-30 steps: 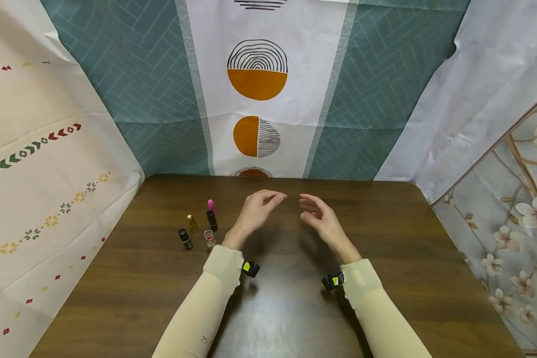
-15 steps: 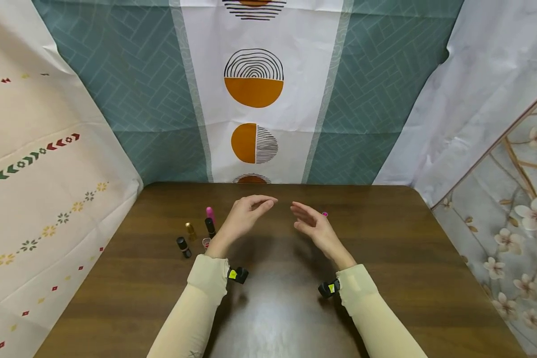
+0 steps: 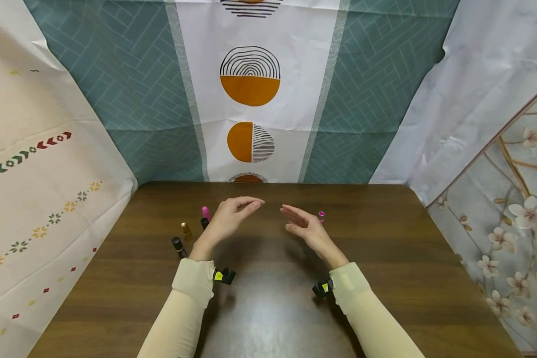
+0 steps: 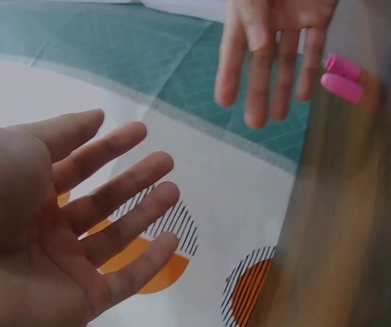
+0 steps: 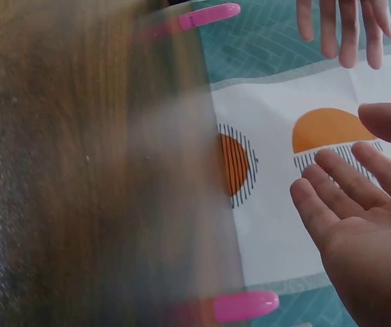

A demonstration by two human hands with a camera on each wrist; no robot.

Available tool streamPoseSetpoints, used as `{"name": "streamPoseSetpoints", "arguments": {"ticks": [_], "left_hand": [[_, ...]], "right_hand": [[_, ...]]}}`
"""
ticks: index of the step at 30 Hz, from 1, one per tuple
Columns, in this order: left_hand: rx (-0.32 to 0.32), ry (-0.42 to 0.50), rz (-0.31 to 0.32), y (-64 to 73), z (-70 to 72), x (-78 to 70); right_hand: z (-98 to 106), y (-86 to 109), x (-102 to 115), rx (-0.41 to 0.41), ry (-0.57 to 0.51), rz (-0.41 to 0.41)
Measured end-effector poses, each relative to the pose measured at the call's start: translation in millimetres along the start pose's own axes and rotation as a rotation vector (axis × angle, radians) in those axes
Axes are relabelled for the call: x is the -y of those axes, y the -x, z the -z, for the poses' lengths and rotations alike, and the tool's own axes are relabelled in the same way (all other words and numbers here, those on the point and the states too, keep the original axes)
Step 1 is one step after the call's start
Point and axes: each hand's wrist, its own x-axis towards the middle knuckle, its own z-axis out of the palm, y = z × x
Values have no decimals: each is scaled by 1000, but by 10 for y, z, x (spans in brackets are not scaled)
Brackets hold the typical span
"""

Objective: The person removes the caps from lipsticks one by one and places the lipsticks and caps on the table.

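Observation:
Both hands hover over the brown table, facing each other with a narrow gap between the fingertips. The left hand (image 3: 228, 219) holds nothing; its fingers are extended and spread in the left wrist view. Nothing is in the right hand (image 3: 311, 231) either, its fingers loosely straight. Left of the left hand stand a pink tube (image 3: 206, 213), a black tube (image 3: 204, 223) partly hidden by that hand, a gold tube (image 3: 186, 230) and another black tube (image 3: 179, 247). Just behind the right hand is a small pink tube (image 3: 321, 216); the left wrist view shows two pink pieces (image 4: 343, 88) there.
The wooden table (image 3: 268, 308) reaches back to a hanging cloth (image 3: 250, 124) with orange half circles. A cream patterned cloth (image 3: 49, 174) hangs at the left and a white floral one (image 3: 510, 238) at the right. Each wrist bears a small black camera (image 3: 224, 276).
Both hands have drifted left, still holding nothing. The pink tube at the right has come into sight beside the right hand, while a clear lipstick-like tube is now hidden behind the left wrist.

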Motion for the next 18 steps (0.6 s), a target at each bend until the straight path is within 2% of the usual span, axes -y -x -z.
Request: {"name": "streamPoseSetpoints", "arguments": {"ticks": [7,13,18], "left_hand": [[79,-50,2,68,213,12],[74,-100,19,153,374,73],[92,-117,26,156,427,112]], "right_hand": [[-78,-23,-20,26,15,-16],[-202,-73,-31,127,7,-6],[-216,-58,-28,148,11,11]]}}
